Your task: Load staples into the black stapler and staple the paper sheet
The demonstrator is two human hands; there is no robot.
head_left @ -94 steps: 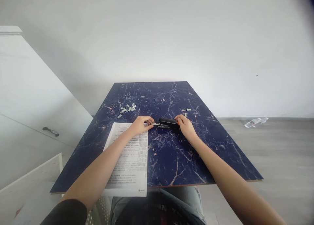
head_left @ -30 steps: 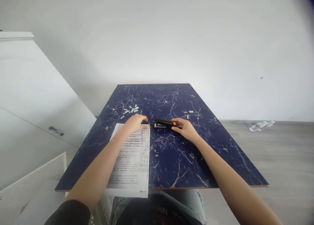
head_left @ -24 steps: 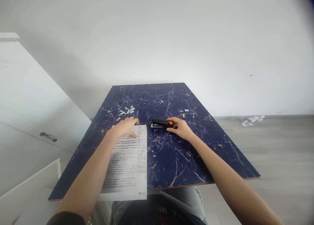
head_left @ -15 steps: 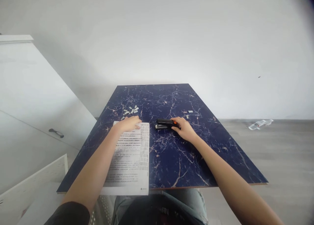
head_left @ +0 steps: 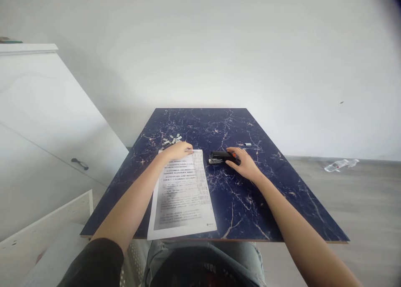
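Note:
A printed sheet of paper lies tilted on the left half of the dark blue marbled table, its lower edge at the table's front. My left hand grips the sheet at its top edge, fingers closed on it; whether there is more than one sheet I cannot tell. To the right, a black stapler with an orange mark rests on the tabletop, its jaw facing the paper. My right hand holds the stapler's rear end between thumb and fingers. A gap of table separates the stapler from the sheet.
Several small pale metallic strips lie beyond my left hand, and another strip beyond my right. A white cabinet stands on the left. A clear plastic wrapper is on the floor at right.
My left hand has shifted the paper rightward and away from me, turning it slightly. The right hand stays at the stapler's rear, and the whole view has swung a little.

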